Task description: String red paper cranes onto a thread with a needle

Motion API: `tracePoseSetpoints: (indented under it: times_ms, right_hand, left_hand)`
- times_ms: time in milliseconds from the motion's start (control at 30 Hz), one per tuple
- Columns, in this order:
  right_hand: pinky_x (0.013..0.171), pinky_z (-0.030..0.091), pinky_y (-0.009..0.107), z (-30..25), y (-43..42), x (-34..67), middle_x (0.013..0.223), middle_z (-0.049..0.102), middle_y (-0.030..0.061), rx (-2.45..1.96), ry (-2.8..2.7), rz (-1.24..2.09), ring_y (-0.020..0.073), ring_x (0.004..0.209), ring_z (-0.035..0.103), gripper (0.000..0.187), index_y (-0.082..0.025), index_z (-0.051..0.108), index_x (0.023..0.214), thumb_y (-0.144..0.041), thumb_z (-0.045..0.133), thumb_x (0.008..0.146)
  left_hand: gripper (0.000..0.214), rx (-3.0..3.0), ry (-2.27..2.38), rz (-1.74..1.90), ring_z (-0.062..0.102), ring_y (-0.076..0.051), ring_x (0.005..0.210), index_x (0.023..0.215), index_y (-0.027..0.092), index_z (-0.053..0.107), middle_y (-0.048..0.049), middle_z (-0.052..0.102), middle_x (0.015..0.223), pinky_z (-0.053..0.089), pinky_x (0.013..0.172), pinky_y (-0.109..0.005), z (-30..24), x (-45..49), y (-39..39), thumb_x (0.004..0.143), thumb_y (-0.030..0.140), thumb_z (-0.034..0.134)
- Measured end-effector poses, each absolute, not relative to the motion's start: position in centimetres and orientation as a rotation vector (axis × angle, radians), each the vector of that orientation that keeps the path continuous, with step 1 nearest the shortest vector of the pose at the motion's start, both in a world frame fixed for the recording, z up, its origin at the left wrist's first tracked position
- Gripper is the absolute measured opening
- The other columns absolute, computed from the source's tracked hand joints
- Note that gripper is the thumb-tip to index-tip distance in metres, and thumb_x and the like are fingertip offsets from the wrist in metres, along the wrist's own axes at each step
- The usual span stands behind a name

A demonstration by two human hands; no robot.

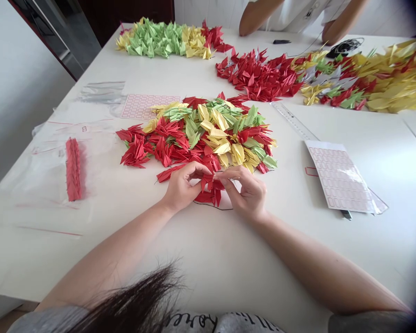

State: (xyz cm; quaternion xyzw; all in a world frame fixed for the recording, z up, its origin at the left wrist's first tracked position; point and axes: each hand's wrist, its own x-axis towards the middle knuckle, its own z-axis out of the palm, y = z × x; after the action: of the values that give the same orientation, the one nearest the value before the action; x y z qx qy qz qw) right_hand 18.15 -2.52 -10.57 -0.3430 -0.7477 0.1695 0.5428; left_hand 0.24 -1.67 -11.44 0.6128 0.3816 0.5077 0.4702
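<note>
My left hand (185,185) is closed, thumb and index finger pinching a red folded paper crane (207,181). My right hand (244,190) is pinched at the crane's right edge; whatever lies between its fingertips is too small to make out. Just below both hands, more red folded paper (210,198) rests on the white table (194,249), with a dark thread (213,206) curving beside it. Directly beyond my fingers spreads a pile of red, yellow and green paper cranes (218,129).
At left, a clear bag holds a red folded bundle (73,169). Label sheets (339,175) and a ruler (293,120) lie right; another label sheet (138,106) lies behind left. Farther back are more crane piles (260,76), black cord (345,47) and another person's arms (261,16).
</note>
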Motion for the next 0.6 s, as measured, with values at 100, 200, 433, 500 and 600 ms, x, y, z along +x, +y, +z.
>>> tracePoseSetpoints:
  times_ms: [100, 200, 433, 500, 600]
  right_hand:
    - [0.063, 0.054, 0.028, -9.5, -2.4, 18.6, 0.080, 0.072, 0.0024, -0.882, -1.779, 0.375, 0.0151, 0.070, 0.068, 0.023, -0.023, 0.072, 0.110, -0.014, 0.055, 0.098]
    - [0.061, 0.051, 0.026, -6.7, -2.4, 19.6, 0.079, 0.070, 0.0027, -0.960, -1.960, 0.392, 0.0130, 0.066, 0.064, 0.020, -0.020, 0.073, 0.108, -0.017, 0.055, 0.099]
    - [0.059, 0.042, 0.025, -2.7, -5.4, 19.7, 0.078, 0.069, 0.0009, -0.901, -2.806, 0.851, 0.0115, 0.064, 0.059, 0.012, -0.017, 0.067, 0.083, -0.018, 0.065, 0.095]
    - [0.060, 0.040, 0.026, -3.7, -6.0, 18.8, 0.084, 0.069, 0.0033, -0.974, -2.995, 0.845, 0.0133, 0.069, 0.061, 0.012, -0.016, 0.067, 0.085, -0.020, 0.064, 0.096]
    - [0.059, 0.038, 0.026, -5.5, -6.3, 17.5, 0.092, 0.069, 0.0057, -1.000, -3.115, 0.772, 0.0147, 0.074, 0.064, 0.012, -0.015, 0.065, 0.092, -0.020, 0.058, 0.100]
  left_hand:
    - [0.012, 1.463, 0.965, 1.215, 0.071, -0.015, 0.078, 0.090, 0.016, 0.071, -0.0055, 0.076, 0.087, 0.058, 0.075, -0.026, -11.6, 0.2, -1.6, 0.081, 0.024, 0.073]
    - [0.023, 1.444, 1.038, 1.181, 0.067, -0.015, 0.069, 0.083, 0.015, 0.074, -0.0056, 0.075, 0.077, 0.055, 0.065, -0.025, -11.7, 0.1, -1.4, 0.082, 0.038, 0.075]
    - [0.039, 1.479, 1.174, 1.148, 0.054, -0.013, 0.061, 0.076, 0.015, 0.070, -0.0021, 0.065, 0.067, 0.044, 0.058, -0.025, -11.3, -0.1, -1.1, 0.085, 0.053, 0.069]
    - [0.043, 1.511, 1.231, 1.121, 0.047, -0.011, 0.057, 0.069, 0.016, 0.065, 0.0004, 0.056, 0.060, 0.039, 0.055, -0.025, -11.2, -0.1, -1.1, 0.089, 0.054, 0.064]
    - [0.054, 1.480, 1.270, 1.125, 0.038, -0.010, 0.053, 0.057, 0.017, 0.049, 0.0024, 0.041, 0.053, 0.032, 0.050, -0.025, -11.2, -0.1, -0.9, 0.091, 0.058, 0.059]
